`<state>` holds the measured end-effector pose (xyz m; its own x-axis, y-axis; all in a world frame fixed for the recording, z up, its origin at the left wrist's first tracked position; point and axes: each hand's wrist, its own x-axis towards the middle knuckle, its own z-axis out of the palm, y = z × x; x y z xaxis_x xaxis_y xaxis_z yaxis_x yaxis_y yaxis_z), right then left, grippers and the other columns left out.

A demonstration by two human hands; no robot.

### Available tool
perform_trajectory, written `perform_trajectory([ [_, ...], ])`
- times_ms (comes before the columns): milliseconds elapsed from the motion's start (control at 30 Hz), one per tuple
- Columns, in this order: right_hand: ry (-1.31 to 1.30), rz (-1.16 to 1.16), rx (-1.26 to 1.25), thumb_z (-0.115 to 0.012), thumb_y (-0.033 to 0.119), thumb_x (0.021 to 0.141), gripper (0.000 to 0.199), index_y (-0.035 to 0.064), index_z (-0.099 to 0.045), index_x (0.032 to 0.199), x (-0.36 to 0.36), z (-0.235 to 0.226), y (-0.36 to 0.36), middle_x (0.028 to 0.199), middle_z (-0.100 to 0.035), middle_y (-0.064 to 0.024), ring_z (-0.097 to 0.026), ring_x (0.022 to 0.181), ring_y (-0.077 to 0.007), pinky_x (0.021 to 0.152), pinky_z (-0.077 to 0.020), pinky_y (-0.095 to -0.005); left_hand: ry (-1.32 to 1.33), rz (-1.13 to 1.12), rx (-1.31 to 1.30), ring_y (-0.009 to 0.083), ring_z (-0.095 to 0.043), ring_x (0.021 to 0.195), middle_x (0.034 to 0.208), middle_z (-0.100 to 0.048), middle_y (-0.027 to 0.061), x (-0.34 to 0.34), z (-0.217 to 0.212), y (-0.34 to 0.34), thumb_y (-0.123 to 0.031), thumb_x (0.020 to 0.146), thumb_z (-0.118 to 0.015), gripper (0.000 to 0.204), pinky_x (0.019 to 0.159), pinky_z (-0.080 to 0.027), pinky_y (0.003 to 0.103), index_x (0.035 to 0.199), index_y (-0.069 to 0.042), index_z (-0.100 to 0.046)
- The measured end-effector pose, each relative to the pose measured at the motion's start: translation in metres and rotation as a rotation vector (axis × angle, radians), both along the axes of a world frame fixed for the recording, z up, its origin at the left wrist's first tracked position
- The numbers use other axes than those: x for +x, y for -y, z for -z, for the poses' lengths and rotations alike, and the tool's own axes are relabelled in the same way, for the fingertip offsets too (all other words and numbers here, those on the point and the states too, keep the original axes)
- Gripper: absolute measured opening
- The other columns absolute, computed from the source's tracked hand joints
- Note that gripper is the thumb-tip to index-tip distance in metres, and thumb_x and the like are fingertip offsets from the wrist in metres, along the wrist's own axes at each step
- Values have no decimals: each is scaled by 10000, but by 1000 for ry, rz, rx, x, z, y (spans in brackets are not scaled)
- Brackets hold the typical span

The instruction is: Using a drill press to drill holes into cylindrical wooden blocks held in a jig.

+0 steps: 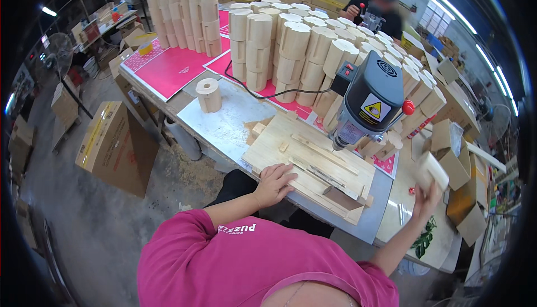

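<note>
My left hand [274, 185] lies on the near left edge of a wooden board jig [267, 149], its fingers stretched out and holding nothing. Strips of wood and a metal-edged slot [319, 175] run along this jig. Over its far right side hangs a dark grey drill press head [376, 91] with a red-knobbed lever. Off to the right, my right hand [428, 199] grips a pale block [432, 171], smeared by motion. To the left, a short wooden cylinder [209, 97] with a round hole in its top stands upright, apart from both hands.
Stacked notched wooden cylinders [293, 41] fill the table behind the drill press; more stand on a pink sheet [168, 71] at far left. Open cardboard boxes [453, 156] crowd the right. A large carton [118, 145] stands on the floor. Another person [386, 8] works beyond the stacks.
</note>
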<state>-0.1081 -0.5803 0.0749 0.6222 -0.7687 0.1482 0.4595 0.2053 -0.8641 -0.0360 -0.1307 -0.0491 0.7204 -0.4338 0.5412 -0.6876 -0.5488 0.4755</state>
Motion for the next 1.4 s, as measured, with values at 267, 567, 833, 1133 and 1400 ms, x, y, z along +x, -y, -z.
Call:
perform_trajectory([
  [267,44,-407,281,-531,223,880,532,85,-321,1348,-92,12,-177,1359,-376,-134,-399,1224,-331,970,-399,-498,-108,328,-375,265,-486,978,1071,-494,130,-13,-72,3,-246,693,-729,529,853,-363,358,1116,-29,-498],
  [567,-53,-397,108,-624,35,791,786,140,-137,1399,-48,-2,-317,1247,-432,-145,-522,1075,-256,790,-527,-367,-700,385,-710,50,-476,644,890,-497,36,-30,-90,-13,-102,709,-748,393,537,-374,201,1009,-38,-502],
  [833,-218,-629,119,-630,116,820,800,129,-88,1407,-54,5,-324,1235,-422,-148,-529,1050,-233,796,-515,-344,-836,509,-853,176,-554,988,1085,-547,137,-40,-112,-25,4,771,-659,694,819,-468,277,1316,-44,-232],
  [1133,-502,182,-1531,-767,287,653,557,51,-569,1117,-18,-16,-206,1041,-553,-145,-496,969,-288,823,-419,-366,-855,-13,-1051,144,-603,828,987,-607,127,25,-118,-64,-93,805,-646,458,718,-497,266,1210,20,-465],
  [1400,-474,-458,-868,-692,106,753,188,11,-662,913,5,40,-194,872,-619,-40,-548,808,-113,724,-420,-241,-899,-110,-803,143,-603,761,890,-622,146,47,-92,-59,-189,751,-711,539,658,-467,241,1170,68,-489],
])
